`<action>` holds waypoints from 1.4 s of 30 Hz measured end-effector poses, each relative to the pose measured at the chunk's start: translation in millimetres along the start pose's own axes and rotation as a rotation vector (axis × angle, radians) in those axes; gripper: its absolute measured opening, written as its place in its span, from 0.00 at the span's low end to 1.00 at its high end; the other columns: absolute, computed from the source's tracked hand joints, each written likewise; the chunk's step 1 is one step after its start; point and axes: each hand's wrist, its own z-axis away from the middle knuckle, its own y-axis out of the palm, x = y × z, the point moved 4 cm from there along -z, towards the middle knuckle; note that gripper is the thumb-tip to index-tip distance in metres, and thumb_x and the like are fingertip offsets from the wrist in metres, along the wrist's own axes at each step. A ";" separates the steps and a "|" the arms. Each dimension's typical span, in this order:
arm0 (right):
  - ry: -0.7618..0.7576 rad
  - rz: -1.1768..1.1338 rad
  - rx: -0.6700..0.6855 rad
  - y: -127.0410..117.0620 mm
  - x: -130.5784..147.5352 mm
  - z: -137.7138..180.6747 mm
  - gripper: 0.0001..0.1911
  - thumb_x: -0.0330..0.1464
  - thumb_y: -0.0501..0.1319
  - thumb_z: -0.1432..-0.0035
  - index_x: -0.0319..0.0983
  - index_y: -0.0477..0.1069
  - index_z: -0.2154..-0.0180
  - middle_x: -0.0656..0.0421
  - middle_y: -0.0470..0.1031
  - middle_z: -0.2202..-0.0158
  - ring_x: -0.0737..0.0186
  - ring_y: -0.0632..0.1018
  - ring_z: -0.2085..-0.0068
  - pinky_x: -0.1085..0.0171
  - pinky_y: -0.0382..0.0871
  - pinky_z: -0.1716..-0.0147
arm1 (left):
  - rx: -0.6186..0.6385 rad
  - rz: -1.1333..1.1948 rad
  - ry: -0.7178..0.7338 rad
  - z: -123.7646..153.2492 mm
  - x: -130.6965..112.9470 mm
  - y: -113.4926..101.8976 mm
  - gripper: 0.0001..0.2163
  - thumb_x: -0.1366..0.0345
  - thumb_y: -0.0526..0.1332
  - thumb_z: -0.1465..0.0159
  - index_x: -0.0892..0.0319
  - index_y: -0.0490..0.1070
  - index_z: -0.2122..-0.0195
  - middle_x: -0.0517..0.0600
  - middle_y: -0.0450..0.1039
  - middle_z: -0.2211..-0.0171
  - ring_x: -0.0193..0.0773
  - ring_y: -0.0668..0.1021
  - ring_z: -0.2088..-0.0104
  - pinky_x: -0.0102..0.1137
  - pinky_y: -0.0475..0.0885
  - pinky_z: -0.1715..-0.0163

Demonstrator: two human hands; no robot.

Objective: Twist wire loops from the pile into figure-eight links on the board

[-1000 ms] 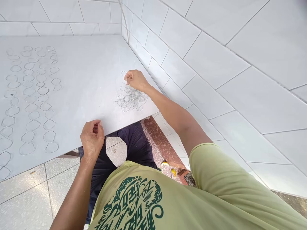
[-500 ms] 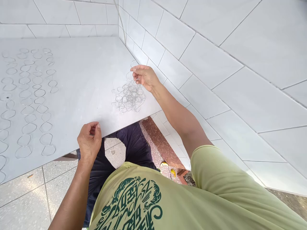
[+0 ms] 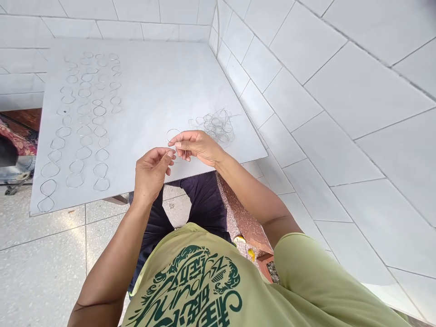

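Note:
A thin wire ring [image 3: 172, 134] is pinched between the fingertips of my right hand [image 3: 196, 146] just above the near edge of a flat grey board [image 3: 153, 86]. My left hand [image 3: 151, 172] meets it from below, its fingertips touching the same ring. Behind my right hand a tangled pile of loose wire rings [image 3: 216, 124] lies on the board near its right edge. On the board's left part, several bent wire loops [image 3: 85, 120] lie in neat rows.
A white tiled wall [image 3: 323, 91] runs along the board's right side and behind it. Below the board are a speckled floor [image 3: 44, 263] and a reddish stone ledge [image 3: 241, 218]. A dark object [image 3: 10, 154] shows at the far left.
My right hand lifted one ring out of the pile and brought it towards me. My left hand rose from the board's edge to meet it. The view shifted left.

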 end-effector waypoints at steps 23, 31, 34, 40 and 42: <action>0.005 0.021 -0.185 52.6 -54.5 22.7 0.24 0.56 0.69 0.37 0.40 0.79 0.61 0.57 0.80 0.63 0.62 0.79 0.63 0.65 0.74 0.68 | -0.343 0.076 -0.077 35.6 36.7 -24.9 0.11 0.54 0.72 0.37 0.57 0.79 0.64 0.47 0.76 0.69 0.33 0.75 0.71 0.27 0.70 0.75; -0.003 -0.112 -0.284 69.4 -70.1 30.6 0.19 0.51 0.70 0.37 0.42 0.80 0.60 0.58 0.79 0.64 0.62 0.78 0.64 0.65 0.74 0.70 | -0.406 0.082 -0.057 43.1 40.8 -25.2 0.11 0.54 0.70 0.34 0.56 0.78 0.63 0.48 0.77 0.66 0.33 0.76 0.71 0.28 0.69 0.75; -0.042 -0.054 -0.365 70.7 -75.2 30.8 0.17 0.49 0.68 0.35 0.42 0.80 0.59 0.58 0.78 0.66 0.62 0.77 0.67 0.65 0.72 0.71 | -0.399 0.127 -0.063 43.9 43.4 -24.6 0.10 0.56 0.72 0.36 0.57 0.79 0.65 0.47 0.77 0.66 0.32 0.75 0.72 0.28 0.68 0.76; -0.053 0.254 -0.467 69.3 -75.9 31.3 0.14 0.44 0.61 0.29 0.46 0.83 0.54 0.59 0.78 0.67 0.59 0.77 0.69 0.60 0.75 0.67 | -0.385 0.054 -0.032 44.7 50.1 -26.7 0.09 0.56 0.72 0.35 0.57 0.81 0.63 0.44 0.74 0.72 0.30 0.71 0.76 0.29 0.68 0.74; -0.072 0.319 -0.463 70.7 -74.8 30.8 0.14 0.42 0.60 0.29 0.46 0.83 0.54 0.59 0.79 0.67 0.58 0.79 0.68 0.60 0.76 0.64 | -0.378 0.058 0.000 44.8 50.6 -26.1 0.09 0.57 0.72 0.35 0.57 0.81 0.64 0.44 0.75 0.73 0.30 0.73 0.76 0.29 0.70 0.72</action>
